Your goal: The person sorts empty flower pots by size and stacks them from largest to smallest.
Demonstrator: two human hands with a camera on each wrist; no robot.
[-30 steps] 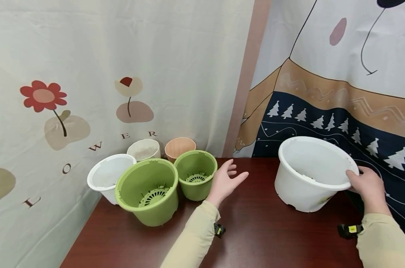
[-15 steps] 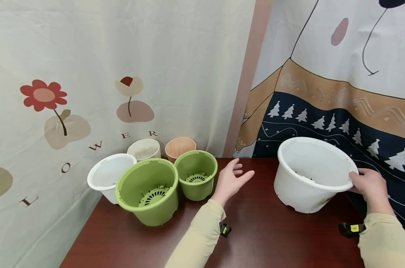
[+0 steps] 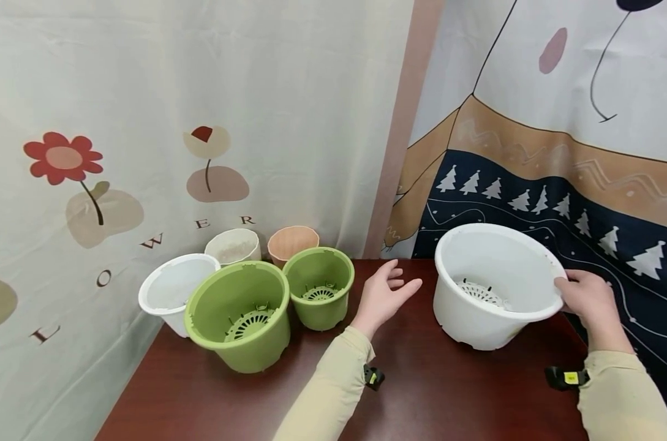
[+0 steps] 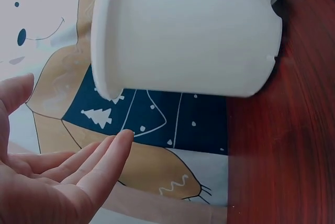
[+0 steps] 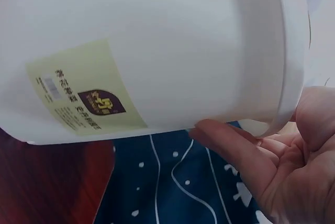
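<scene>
A large white flower pot (image 3: 471, 318) is at the right of the table, slightly tilted, its slotted bottom visible inside. My right hand (image 3: 589, 300) grips its right rim, thumb over the edge and fingers outside. In the right wrist view a pale green label (image 5: 86, 88) shows on the pot's wall. My left hand (image 3: 380, 300) is held in the air between the white pot and the smaller green pot (image 3: 319, 306), fingers extended, touching nothing. In the left wrist view the palm is bare and the white pot's side (image 4: 188, 35) stands apart from the fingers.
On the left of the dark red table (image 3: 228, 404) stand a large green pot (image 3: 250, 352), a white pot (image 3: 170, 315), a cream pot (image 3: 233, 245) and a peach pot (image 3: 293, 242), close together. Printed curtains (image 3: 300, 122) hang right behind the table.
The white pot and my right hand have shifted left, and more of the pot's slotted bottom shows. My left hand has moved slightly right. The other pots stay grouped as before.
</scene>
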